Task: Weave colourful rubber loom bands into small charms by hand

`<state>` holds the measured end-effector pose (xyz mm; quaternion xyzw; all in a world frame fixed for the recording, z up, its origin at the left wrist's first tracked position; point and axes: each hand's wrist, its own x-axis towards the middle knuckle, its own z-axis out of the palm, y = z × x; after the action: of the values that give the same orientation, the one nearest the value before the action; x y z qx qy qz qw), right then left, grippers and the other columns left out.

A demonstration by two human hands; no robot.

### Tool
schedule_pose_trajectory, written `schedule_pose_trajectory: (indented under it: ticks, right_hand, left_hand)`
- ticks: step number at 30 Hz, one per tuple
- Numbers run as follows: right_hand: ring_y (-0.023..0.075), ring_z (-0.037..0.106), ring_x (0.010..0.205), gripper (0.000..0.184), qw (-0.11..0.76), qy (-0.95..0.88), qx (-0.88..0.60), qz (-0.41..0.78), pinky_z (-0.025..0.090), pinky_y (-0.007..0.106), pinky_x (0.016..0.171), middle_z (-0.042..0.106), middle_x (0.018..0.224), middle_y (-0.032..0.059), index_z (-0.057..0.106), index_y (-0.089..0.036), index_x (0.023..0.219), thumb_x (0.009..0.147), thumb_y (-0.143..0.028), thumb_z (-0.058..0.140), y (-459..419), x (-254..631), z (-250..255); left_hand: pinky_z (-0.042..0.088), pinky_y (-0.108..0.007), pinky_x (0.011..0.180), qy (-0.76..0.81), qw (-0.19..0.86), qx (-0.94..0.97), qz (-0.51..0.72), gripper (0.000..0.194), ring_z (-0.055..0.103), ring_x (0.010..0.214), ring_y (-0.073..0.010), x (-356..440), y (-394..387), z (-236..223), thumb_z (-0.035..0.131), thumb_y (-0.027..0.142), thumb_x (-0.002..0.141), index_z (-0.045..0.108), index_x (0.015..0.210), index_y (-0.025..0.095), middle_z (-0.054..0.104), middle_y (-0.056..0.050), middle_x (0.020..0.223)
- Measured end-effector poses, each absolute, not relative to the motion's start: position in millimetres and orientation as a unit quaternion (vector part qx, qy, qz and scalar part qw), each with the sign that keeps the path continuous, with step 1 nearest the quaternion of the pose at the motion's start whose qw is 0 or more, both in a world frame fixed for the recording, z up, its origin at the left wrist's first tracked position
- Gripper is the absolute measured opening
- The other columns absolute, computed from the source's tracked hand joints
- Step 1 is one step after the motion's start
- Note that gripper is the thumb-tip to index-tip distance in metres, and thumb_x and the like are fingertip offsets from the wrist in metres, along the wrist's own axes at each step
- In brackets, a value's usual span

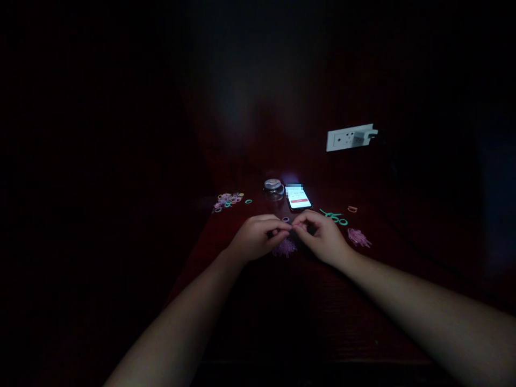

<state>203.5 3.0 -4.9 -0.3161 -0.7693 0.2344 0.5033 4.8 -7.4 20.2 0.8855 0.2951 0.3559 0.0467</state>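
Note:
My left hand and my right hand meet fingertip to fingertip above the dark red table. Both are closed in a pinch, and what lies between the fingers is too small and dim to make out. Below my left fingers is a pile of small purple bands, partly covered by the hand. One purple ring-shaped band rests just beyond the fingertips. To the right of my right hand are several green bands, a heap of pink bands and an orange-pink band.
Behind my hands stand a clear lidded jar and a lit phone. A mixed heap of coloured bands lies at the left edge, with a green ring beside it. A wall socket holds a plug with a dark cable.

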Motion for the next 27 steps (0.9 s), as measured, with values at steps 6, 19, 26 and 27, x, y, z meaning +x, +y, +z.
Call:
schedule_pose_trajectory:
  ticks: [6,19,26,27]
  right_hand:
    - [0.0150,0.054,0.068,0.006,0.500,-0.765,-0.329,0.237,0.044,0.029,0.063,0.061,0.074,0.0023,0.064,-0.018,0.082,0.082,-0.022,0.060,2.4,202.4,-3.6]
    - [0.0138,0.053,0.066,0.009,0.503,-0.765,-0.327,0.234,0.043,0.027,0.062,0.060,0.072,0.0017,0.064,-0.017,0.081,0.084,-0.026,0.061,4.4,203.0,-6.2]
    - [0.0134,0.052,0.065,0.009,0.505,-0.765,-0.322,0.238,0.042,0.026,0.061,0.058,0.071,0.0011,0.063,-0.017,0.079,0.084,-0.025,0.062,4.2,203.2,-6.2]
    - [0.0134,0.052,0.065,0.009,0.507,-0.763,-0.320,0.241,0.041,0.026,0.061,0.058,0.071,0.0010,0.063,-0.017,0.079,0.084,-0.025,0.062,4.1,203.0,-6.3]
  left_hand:
    - [0.049,-0.025,0.065,0.303,0.043,0.883,0.356,0.017,0.061,0.070,-0.0116,4.4,-5.6,17.5,0.060,0.024,0.088,0.071,0.101,0.019,0.069,-0.004,0.085]
    - [0.048,-0.024,0.064,0.294,0.052,0.887,0.353,0.020,0.060,0.070,-0.0114,4.3,-5.2,18.4,0.060,0.024,0.089,0.071,0.104,0.020,0.069,-0.004,0.085]
    - [0.047,-0.023,0.063,0.298,0.052,0.887,0.349,0.019,0.059,0.068,-0.0107,4.5,-6.3,20.0,0.060,0.023,0.089,0.072,0.103,0.020,0.067,-0.004,0.081]
    - [0.046,-0.022,0.062,0.300,0.053,0.886,0.349,0.019,0.058,0.067,-0.0104,4.6,-6.5,20.1,0.060,0.024,0.089,0.072,0.103,0.020,0.067,-0.003,0.080]
